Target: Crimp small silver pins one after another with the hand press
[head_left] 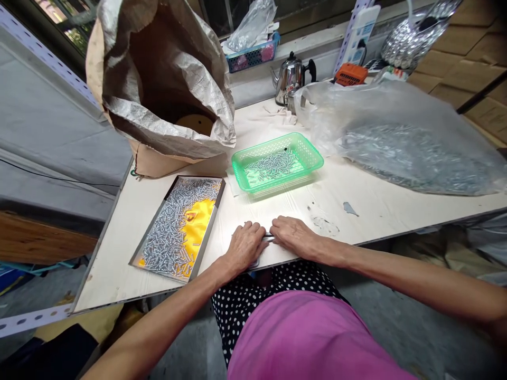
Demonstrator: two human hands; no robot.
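Note:
Both hands rest knuckles-up at the near edge of the white table (376, 206). My left hand (244, 247) and my right hand (292, 235) have their fingers curled down and meet over a small metal piece (268, 237), of which only a sliver shows between them. A flat metal tray (200, 252) with a yellow bottom lies to the left, holding several small silver screws (164, 240). Beyond the hands stands a green plastic basket (277, 182) with more screws inside.
A large open brown paper sack (166, 121) stands at the back left. A clear plastic bag of screws (407, 148) fills the right side. Behind are a steel kettle (290, 79), an orange tool (350, 75) and a blue basket (253, 55).

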